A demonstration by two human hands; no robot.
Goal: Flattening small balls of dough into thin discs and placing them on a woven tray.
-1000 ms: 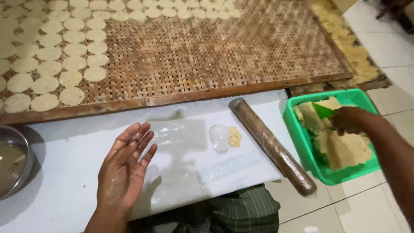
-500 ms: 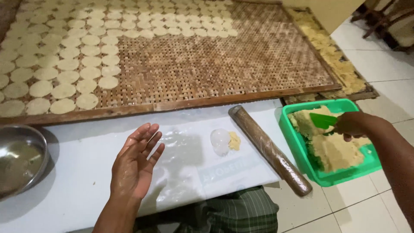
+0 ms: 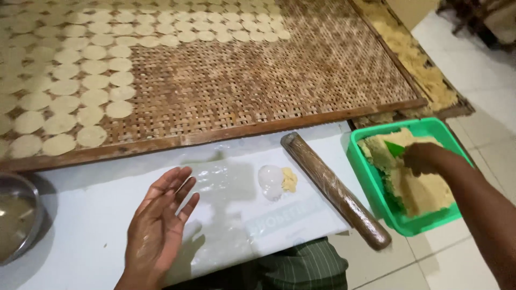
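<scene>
Hovering palm-up, left hand (image 3: pixel 161 225) lies released; right hand (image 3: pixel 424 159) grasps green scraper (image 3: pixel 395 149).

pale yellow crumbly dough (image 3: pixel 416 188) fills the green tub (image 3: pixel 376 185) at right.

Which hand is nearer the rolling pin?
Right. The right hand is in the green tub just beyond the rolling pin; the left hand hovers palm-up farther off, across the plastic sheet.
</scene>
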